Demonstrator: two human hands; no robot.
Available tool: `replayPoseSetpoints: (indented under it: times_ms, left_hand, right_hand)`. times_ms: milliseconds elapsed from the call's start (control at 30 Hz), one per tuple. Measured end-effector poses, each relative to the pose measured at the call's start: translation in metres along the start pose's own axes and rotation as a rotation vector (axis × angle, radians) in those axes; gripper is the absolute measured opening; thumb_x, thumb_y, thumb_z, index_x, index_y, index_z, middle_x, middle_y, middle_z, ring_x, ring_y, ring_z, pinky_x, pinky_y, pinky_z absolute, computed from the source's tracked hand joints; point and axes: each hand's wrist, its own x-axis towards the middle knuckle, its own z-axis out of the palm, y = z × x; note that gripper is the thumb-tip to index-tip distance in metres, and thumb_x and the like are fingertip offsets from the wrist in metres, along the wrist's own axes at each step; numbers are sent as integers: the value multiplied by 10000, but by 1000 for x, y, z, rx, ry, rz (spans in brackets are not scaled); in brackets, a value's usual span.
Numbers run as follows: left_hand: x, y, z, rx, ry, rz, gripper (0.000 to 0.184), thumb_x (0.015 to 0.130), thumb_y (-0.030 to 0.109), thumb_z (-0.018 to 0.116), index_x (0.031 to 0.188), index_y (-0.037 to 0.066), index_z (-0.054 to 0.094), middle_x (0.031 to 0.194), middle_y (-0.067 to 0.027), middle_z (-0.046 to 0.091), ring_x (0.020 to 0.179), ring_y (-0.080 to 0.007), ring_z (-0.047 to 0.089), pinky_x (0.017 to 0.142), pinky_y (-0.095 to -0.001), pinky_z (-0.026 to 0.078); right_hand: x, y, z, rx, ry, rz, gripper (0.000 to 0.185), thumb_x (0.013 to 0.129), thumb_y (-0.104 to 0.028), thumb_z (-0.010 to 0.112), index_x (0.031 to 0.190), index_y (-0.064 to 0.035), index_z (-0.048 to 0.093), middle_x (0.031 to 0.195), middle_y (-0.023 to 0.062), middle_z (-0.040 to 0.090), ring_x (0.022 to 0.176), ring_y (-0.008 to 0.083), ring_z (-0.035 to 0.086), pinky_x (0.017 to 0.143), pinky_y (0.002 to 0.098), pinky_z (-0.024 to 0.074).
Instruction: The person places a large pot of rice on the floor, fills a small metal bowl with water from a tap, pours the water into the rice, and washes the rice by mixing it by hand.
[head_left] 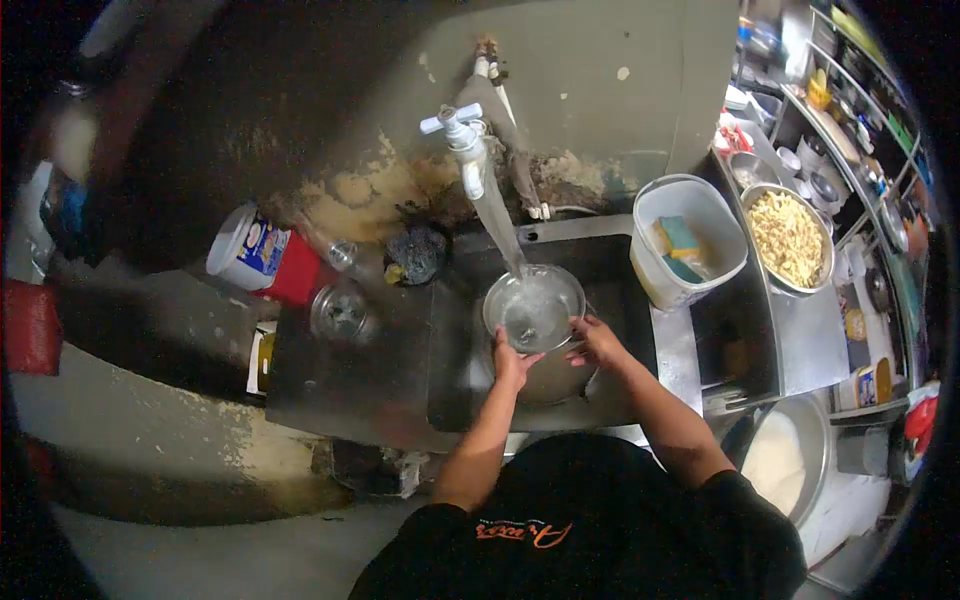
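A round metal bowl is under a stream of water in the sink. The water falls from a white tap on the wall and splashes inside the bowl. My left hand grips the bowl's near left edge, thumb up along its side. At the right edge of the bowl, my right hand has its fingertips closed on the rim. Below the bowl, another round shape rests on the sink floor, partly hidden by my hands and the bowl.
Right of the sink stands a white plastic tub with sponges. Beyond it is a bowl of pale cut food. Left on the counter are a black scouring pad, a glass lid-like dish and a red-and-white tub.
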Motion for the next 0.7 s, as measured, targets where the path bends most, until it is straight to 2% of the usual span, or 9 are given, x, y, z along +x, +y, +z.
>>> replayPoseSetpoints:
  times_ms: [133,333,433,533,633,700]
  left_hand:
    - [-4,3,-8,70,0,-32,660,861,551,324,1317,85,223,1277,-176,370,1079,-394,451,784,-512,466]
    - [-4,1,-21,119,-69,14,684,853,568,322,1307,62,240,1257,-185,392,1084,-395,454,782,-532,460]
    - [4,-3,-29,87,-108,27,684,855,564,327,1307,58,240,1271,-178,380,1092,-376,456,750,-535,468]
    - [8,-4,-34,57,-190,-1,674,859,557,331,1308,62,242,1298,-163,355,1112,-353,448,785,-556,435]
    - [-9,5,-20,59,-67,10,665,861,552,336,1310,70,246,1315,-145,340,1137,-338,429,843,-572,381]
    - [1,0,-26,34,-85,21,657,862,551,336,1312,80,247,1315,-136,343,1145,-336,420,871,-576,352]
  right_hand:
    - [-14,-11,-11,-5,42,-37,537,819,-307,556,1222,-23,341,992,198,503,583,263,586,449,321,514]
    - [-6,5,-21,-67,-11,-21,505,828,-256,552,1229,-24,349,921,185,518,576,259,587,467,342,515]
    - [-15,9,-22,-130,-31,-98,462,831,-247,551,1190,-13,378,815,137,540,549,229,572,442,332,492]
    - [-27,10,-24,-114,-36,-126,456,831,-246,556,1190,-18,390,790,109,549,570,204,564,470,320,477]
    - [-30,9,-31,-288,55,-225,530,824,-263,548,1247,1,368,858,102,572,586,192,569,509,292,471]
    - [-41,3,-31,-283,87,-214,558,819,-269,555,1263,3,354,873,100,575,616,178,566,552,292,469]
